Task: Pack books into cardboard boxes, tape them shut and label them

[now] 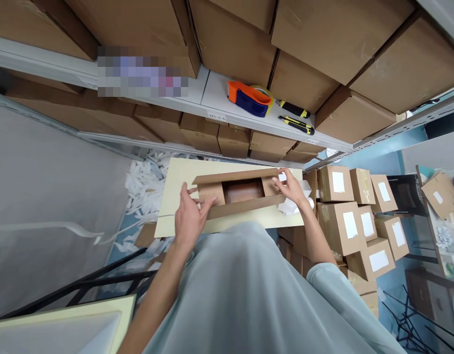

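A long cardboard box (212, 192) lies on the pale yellow tabletop (179, 172). Its two long flaps stand partly raised, the short end flaps are folded inward, and brown cardboard shows through the gap in the middle. My left hand (192, 212) grips the box's left end, thumb over the near flap and fingers at the end edge. At the opposite end, my right hand (290, 188) holds the far flap's corner between thumb and fingers. Crumpled white paper (289, 206) sits beside the box under my right wrist.
Above the table, a shelf (215, 93) bears large cartons, an orange-and-blue tape dispenser (249, 98) and two utility knives (296, 124). Labelled cartons (343, 226) are stacked at the right. White paper strips (148, 184) lie heaped at the left.
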`<move>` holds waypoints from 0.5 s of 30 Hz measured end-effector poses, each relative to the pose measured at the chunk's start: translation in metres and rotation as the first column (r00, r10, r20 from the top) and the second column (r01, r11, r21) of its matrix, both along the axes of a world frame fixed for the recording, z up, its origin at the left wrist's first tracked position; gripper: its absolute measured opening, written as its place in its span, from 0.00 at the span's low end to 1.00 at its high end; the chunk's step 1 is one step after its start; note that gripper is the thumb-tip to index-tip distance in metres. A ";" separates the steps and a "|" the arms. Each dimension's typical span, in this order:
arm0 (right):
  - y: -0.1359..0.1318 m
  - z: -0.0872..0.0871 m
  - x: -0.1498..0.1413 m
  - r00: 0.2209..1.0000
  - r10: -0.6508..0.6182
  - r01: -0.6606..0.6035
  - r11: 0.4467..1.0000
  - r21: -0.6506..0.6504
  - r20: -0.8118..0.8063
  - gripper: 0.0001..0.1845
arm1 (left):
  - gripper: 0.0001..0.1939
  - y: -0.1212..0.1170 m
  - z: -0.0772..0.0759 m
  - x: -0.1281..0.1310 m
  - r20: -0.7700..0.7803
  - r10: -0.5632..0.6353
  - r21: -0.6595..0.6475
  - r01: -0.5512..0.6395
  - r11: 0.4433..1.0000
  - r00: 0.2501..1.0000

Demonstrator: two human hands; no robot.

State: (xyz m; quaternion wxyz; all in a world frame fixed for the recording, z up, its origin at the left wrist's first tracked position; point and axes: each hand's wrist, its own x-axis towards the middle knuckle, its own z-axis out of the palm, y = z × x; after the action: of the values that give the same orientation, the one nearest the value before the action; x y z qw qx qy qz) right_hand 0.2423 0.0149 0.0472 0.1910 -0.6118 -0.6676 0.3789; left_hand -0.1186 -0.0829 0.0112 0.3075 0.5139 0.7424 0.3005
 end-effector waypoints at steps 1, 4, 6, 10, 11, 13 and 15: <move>-0.003 -0.002 0.003 1.000 0.011 -0.012 1.000 0.022 0.022 0.25 | 0.48 0.003 -0.002 0.002 -0.012 0.037 0.079 -0.035 0.996 0.999; -0.014 -0.019 0.010 0.997 0.037 -0.045 0.993 0.108 0.072 0.23 | 0.36 0.015 -0.018 0.005 -0.004 -0.027 0.209 0.028 0.978 1.000; -0.019 -0.037 0.012 1.000 0.016 -0.019 0.992 0.128 0.023 0.22 | 0.28 0.023 -0.032 0.006 0.021 -0.070 0.191 0.065 0.979 0.997; -0.021 -0.069 0.007 0.961 -0.176 0.189 0.981 0.042 -0.213 0.26 | 0.26 0.036 -0.053 0.006 0.039 -0.078 0.125 0.073 0.989 0.996; -0.021 -0.075 0.005 0.940 -0.229 0.240 0.971 0.012 -0.253 0.27 | 0.26 0.039 -0.056 0.006 0.044 -0.077 0.128 0.071 0.989 0.996; -0.023 -0.081 0.002 0.898 -0.313 0.321 0.947 -0.029 -0.308 0.28 | 0.25 0.044 -0.060 0.004 0.055 -0.067 0.153 0.058 0.987 0.996; -0.026 -0.085 0.000 0.858 -0.374 0.388 0.921 -0.031 -0.352 0.28 | 0.24 0.048 -0.065 -0.001 0.068 -0.062 0.183 0.048 0.982 0.996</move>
State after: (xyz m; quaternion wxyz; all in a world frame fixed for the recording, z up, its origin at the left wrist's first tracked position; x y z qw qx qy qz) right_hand 0.2423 -0.0115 -0.0382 0.3905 -0.6502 -0.4961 0.4227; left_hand -0.1193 -0.0345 -0.0536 0.2948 0.5486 0.6856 0.3770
